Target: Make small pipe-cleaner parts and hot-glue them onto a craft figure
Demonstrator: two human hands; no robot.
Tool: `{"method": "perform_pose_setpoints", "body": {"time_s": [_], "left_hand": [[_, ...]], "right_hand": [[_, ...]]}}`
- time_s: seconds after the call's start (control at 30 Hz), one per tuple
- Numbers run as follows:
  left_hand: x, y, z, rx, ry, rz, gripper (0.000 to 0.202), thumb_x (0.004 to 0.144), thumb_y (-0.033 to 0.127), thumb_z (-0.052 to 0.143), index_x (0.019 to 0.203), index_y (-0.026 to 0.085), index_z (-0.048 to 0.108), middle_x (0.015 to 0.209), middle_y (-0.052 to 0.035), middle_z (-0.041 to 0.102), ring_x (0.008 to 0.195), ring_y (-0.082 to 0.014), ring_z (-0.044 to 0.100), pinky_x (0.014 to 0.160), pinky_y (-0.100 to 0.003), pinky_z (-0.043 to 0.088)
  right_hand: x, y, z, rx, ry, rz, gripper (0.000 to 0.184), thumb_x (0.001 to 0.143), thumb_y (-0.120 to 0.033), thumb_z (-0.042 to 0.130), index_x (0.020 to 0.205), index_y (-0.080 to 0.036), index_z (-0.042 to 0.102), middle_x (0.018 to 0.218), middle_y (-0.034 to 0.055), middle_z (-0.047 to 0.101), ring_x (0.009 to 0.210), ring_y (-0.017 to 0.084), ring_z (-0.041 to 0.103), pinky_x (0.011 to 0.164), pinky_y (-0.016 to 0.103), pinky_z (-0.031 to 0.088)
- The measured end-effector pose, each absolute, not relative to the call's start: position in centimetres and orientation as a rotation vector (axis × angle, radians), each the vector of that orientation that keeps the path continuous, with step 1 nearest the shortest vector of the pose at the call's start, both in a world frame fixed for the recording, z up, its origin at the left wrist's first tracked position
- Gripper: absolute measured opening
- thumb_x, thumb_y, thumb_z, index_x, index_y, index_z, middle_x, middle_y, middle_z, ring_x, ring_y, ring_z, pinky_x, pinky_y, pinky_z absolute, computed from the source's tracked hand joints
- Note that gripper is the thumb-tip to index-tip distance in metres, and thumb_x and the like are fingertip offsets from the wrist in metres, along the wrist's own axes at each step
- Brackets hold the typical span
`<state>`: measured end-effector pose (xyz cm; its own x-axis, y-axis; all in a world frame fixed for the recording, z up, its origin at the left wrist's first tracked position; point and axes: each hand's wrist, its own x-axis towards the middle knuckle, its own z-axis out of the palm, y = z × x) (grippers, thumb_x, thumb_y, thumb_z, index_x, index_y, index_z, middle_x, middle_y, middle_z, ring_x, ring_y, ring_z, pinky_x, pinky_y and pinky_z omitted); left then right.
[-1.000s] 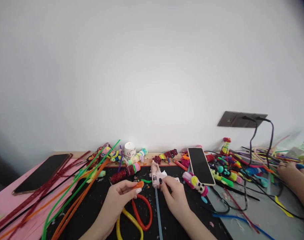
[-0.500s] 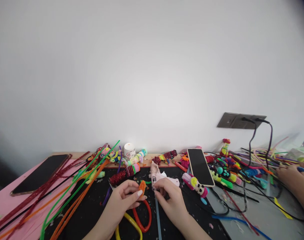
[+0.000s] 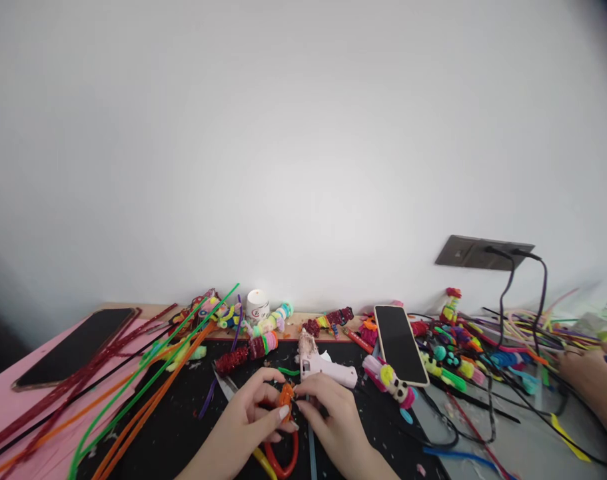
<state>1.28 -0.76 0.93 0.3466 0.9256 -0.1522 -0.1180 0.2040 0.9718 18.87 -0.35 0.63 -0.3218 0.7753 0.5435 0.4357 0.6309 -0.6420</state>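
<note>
My left hand point(image 3: 256, 415) pinches a small fuzzy orange pipe-cleaner piece point(image 3: 286, 396) between thumb and fingers. My right hand point(image 3: 332, 415) meets it from the right side, thumb and fingertips pressed together; whatever they grip is too small to make out. Beneath my left hand lie scissors point(image 3: 294, 453) with red and yellow handles, their blades pointing up and left, partly covered. A pale pink glue gun point(image 3: 333, 371) rests just beyond my right hand. From under that hand a pale blue strip point(image 3: 312, 457) runs toward me across the black mat point(image 3: 183, 420).
Long green pipe cleaners point(image 3: 128, 373) and orange and dark red ones spread at left, over a phone point(image 3: 78, 347). Another phone point(image 3: 400, 343) leans right of centre. Black cables point(image 3: 543, 293) hang from the wall outlet point(image 3: 476, 253). At far right, another person's hand point(image 3: 578, 370) is among pipe cleaners.
My right hand has moved left from beside the glue gun to the orange piece. My left hand has shifted slightly right and down, still holding it.
</note>
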Motion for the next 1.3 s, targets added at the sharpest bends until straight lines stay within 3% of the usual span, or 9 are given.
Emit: {"method": "perform_pose_setpoints", "body": {"time_s": [0.63, 1.0, 1.3], "left_hand": [[1.12, -0.61, 0.59, 1.115, 0.952, 0.854, 0.032, 0.069, 0.035, 0.07, 0.092, 0.022, 0.051, 0.075, 0.0035, 0.061, 0.067, -0.0164, 0.07, 0.053, -0.018, 0.045], [1.04, -0.54, 0.63, 1.121, 0.948, 0.844, 0.03, 0.072, 0.033, 0.067, 0.094, 0.022, 0.051, 0.076, 0.0031, 0.062, 0.069, -0.0167, 0.07, 0.054, -0.019, 0.046], [1.25, -0.69, 0.91, 1.075, 0.958, 0.867, 0.037, 0.067, 0.035, 0.071, 0.094, 0.022, 0.05, 0.073, 0.0032, 0.063, 0.067, -0.0169, 0.07, 0.051, -0.017, 0.045]], "right_hand": [[19.07, -0.37, 0.72, -0.953, -2.058, 0.552, 0.02, 0.088, -0.009, 0.044, 0.089, -0.019, 0.062, 0.081, 0.0042, 0.063, 0.073, 0.015, 0.059, 0.068, 0.024, 0.047], [18.87, -0.23, 0.55, -0.925, -2.03, 0.477, 0.022, 0.085, -0.009, 0.049, 0.099, -0.02, 0.062, 0.088, 0.0055, 0.066, 0.08, 0.017, 0.062, 0.073, 0.025, 0.05], [18.86, -0.3, 0.25, -0.917, -2.037, 0.484, 0.018, 0.088, -0.012, 0.047, 0.094, -0.018, 0.063, 0.083, 0.0064, 0.064, 0.077, 0.016, 0.061, 0.069, 0.026, 0.049]]}}
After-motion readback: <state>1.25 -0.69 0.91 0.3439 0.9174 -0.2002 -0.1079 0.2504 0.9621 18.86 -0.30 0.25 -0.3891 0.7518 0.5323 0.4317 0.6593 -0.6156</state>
